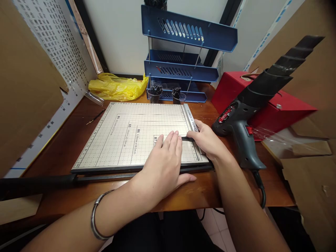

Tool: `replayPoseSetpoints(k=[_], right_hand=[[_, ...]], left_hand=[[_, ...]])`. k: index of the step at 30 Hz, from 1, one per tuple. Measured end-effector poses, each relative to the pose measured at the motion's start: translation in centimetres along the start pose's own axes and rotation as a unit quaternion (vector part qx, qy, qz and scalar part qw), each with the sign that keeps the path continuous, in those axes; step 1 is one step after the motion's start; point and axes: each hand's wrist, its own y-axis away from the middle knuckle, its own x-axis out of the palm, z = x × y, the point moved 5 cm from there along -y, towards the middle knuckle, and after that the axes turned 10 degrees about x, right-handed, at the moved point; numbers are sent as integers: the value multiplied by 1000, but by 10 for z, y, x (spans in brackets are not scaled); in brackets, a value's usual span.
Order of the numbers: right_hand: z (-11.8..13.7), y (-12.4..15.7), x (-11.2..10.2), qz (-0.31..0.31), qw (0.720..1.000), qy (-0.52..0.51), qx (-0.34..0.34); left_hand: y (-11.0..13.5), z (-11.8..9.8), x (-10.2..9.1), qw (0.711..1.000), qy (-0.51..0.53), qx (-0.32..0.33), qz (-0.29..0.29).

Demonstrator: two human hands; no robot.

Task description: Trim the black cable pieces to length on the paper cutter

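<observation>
A paper cutter [126, 136] with a cream gridded board lies on the wooden table, its long black-handled blade arm [105, 177] along the near edge. My left hand [166, 161] rests flat on the board's near part, fingers stretched out together, thumb apart. Under its fingertips runs a bundle of thin black strands [187, 139], whose exact kind I cannot make out. My right hand [207, 140] pinches the right end of that bundle beside the metal guide strip [193, 122] at the board's right edge. The left part of the bundle is hidden under my left hand.
A grey heat gun [246, 115] leans against a red box [283, 101] at the right. Behind the cutter stand a blue tiered rack [181, 68] and two clear cups [154, 98] of black strands. A yellow plastic bag [118, 87] lies at the back left; cardboard flanks both sides.
</observation>
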Motion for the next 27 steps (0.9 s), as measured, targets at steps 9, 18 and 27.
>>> replayPoseSetpoints(k=[9,18,27], right_hand=[[-2,31,-10,-158,971,179,-1],[-5,43,-15,-196,963,170,-74],[-20,78,-113,-463,853,217,-105]], left_hand=[[-1,0,1,1000,12,3,16],[0,1,-2,1000,4,7,-9],[0,1,-2,1000,-6,7,9]])
